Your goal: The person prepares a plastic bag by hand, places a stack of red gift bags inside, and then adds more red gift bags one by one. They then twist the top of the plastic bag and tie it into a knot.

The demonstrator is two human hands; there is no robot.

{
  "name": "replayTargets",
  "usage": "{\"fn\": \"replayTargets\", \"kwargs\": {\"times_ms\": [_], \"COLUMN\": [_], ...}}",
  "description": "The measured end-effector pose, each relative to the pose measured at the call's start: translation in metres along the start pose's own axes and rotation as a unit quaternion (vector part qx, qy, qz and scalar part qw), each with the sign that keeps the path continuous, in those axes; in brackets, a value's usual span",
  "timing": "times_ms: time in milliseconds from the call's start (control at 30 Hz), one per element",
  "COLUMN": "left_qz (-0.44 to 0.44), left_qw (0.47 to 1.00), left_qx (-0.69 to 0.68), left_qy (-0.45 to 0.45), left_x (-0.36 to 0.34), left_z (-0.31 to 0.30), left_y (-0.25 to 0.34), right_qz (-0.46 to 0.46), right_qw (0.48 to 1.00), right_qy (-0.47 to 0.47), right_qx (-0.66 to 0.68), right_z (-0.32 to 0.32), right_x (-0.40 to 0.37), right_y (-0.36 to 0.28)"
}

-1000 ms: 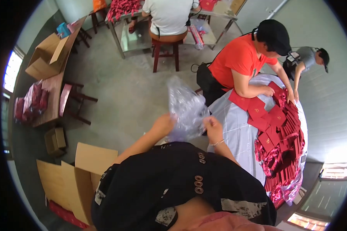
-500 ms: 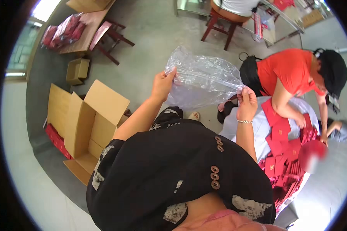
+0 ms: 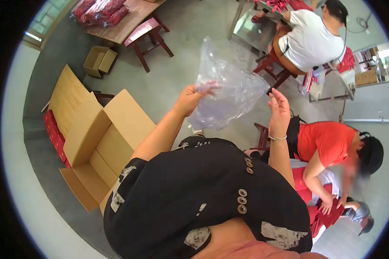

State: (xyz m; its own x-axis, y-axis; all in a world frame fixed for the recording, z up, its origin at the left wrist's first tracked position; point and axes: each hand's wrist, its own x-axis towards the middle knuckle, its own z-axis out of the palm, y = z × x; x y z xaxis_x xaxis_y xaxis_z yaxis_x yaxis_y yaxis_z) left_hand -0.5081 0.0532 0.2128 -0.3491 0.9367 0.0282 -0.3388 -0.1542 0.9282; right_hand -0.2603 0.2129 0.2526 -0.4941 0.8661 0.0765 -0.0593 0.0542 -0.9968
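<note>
A large clear plastic bag point(image 3: 231, 97) hangs in front of me, creased and puffed out. My left hand point(image 3: 191, 100) grips its left side, and the fingers show blurred through the film. At the bag's right corner, my right hand point(image 3: 279, 113) is raised with its fingers apart. Those fingertips are close beside the corner; whether they still touch it is hard to see. To the left below stands a large open cardboard box point(image 3: 103, 151) with its flaps folded out.
A small cardboard box point(image 3: 99, 60) sits on the floor. Wrapped red bundles point(image 3: 101, 12) lie on a wooden table point(image 3: 136, 19) beside a stool point(image 3: 145, 34). A co-worker in red point(image 3: 328, 144) handles red pieces point(image 3: 333, 211); another in white point(image 3: 311, 41) sits farther back.
My right hand has come off the bag's right corner and its fingers have spread. The bag is less stretched. My view has shifted, showing more of the room at upper right.
</note>
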Motion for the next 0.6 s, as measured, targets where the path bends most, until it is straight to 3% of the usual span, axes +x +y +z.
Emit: {"fn": "replayTargets", "kwargs": {"times_ms": [33, 100, 133, 200, 233, 300, 433, 500, 533, 567, 600], "left_qz": [-0.027, -0.038, -0.047, -0.03, -0.013, 0.012, -0.019, -0.069, -0.072, -0.069, -0.094], "left_qw": [1.0, 0.999, 0.996, 0.997, 0.997, 0.999, 0.993, 0.942, 0.923, 0.92, 0.82], "left_qx": [0.002, -0.014, -0.029, -0.005, 0.021, 0.008, 0.094, 0.251, 0.295, 0.294, 0.41], "left_qy": [-0.003, -0.034, -0.073, -0.069, -0.074, -0.042, 0.067, 0.21, 0.237, 0.251, 0.388], "left_x": [0.001, 0.006, 0.008, 0.014, 0.018, 0.023, 0.031, 0.043, 0.051, 0.059, 0.067], "left_z": [-0.008, -0.018, -0.022, -0.032, -0.038, -0.05, -0.071, -0.073, -0.075, -0.073, -0.067], "left_y": [0.001, 0.012, 0.016, 0.018, 0.019, 0.019, 0.012, 0.005, 0.007, -0.001, -0.012], "right_qz": [0.001, -0.135, -0.149, -0.215, -0.205, -0.118, 0.006, 0.047, 0.041, 0.145, 0.25], "right_qw": [1.0, 0.952, 0.929, 0.878, 0.859, 0.847, 0.811, 0.82, 0.812, 0.845, 0.859], "right_qy": [-0.007, -0.125, -0.173, -0.251, -0.279, -0.325, -0.468, -0.513, -0.526, -0.489, -0.442], "right_qx": [0.0, -0.244, -0.29, -0.345, -0.378, -0.404, -0.351, -0.251, -0.25, -0.158, -0.066], "right_z": [0.01, 0.045, 0.062, 0.085, 0.096, 0.108, 0.124, 0.128, 0.132, 0.133, 0.133], "right_x": [0.013, 0.033, 0.043, 0.065, 0.073, 0.089, 0.125, 0.14, 0.152, 0.163, 0.176], "right_y": [-0.001, -0.027, -0.031, -0.014, -0.007, 0.013, 0.039, 0.057, 0.066, 0.075, 0.081]}}
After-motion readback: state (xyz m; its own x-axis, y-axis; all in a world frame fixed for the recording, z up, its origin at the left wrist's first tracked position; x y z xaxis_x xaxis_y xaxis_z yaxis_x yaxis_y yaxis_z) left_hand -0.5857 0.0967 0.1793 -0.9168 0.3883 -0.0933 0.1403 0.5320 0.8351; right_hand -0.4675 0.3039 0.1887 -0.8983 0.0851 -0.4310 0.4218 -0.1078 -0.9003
